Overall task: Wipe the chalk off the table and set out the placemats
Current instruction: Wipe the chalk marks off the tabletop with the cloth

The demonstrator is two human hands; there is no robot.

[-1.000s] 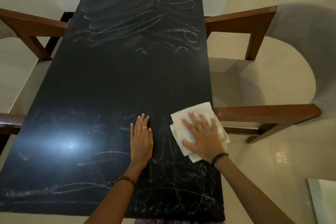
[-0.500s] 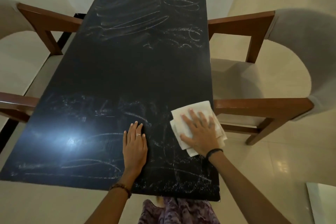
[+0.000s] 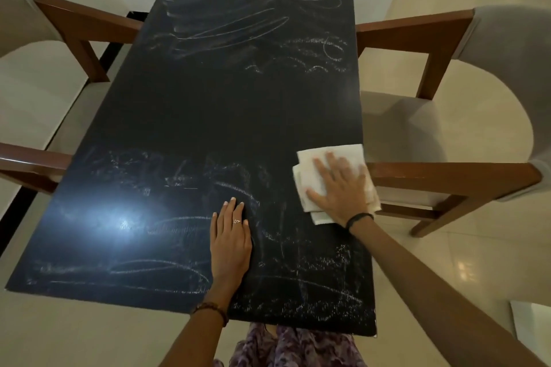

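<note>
A long black table (image 3: pixel 226 116) carries white chalk scribbles (image 3: pixel 226 21) at its far end and more chalk marks (image 3: pixel 301 286) across the near end. My right hand (image 3: pixel 341 189) presses flat on a folded white cloth (image 3: pixel 307 176) at the table's right edge, fingers spread and straight. My left hand (image 3: pixel 231 235) rests flat on the tabletop near the middle of the near end, fingers together, with a ring on one finger. No placemats are in view.
A wooden armchair with a pale cushion (image 3: pixel 447 116) stands close against the table's right side, its armrest just beyond the cloth. Another such chair (image 3: pixel 68 27) stands on the left. A bright light reflection (image 3: pixel 125 220) lies on the near left tabletop. Pale tiled floor surrounds everything.
The view has pulled back, showing the table's near edge. My right hand has slid the cloth a little farther up along the right edge. My left hand stays flat on the table.
</note>
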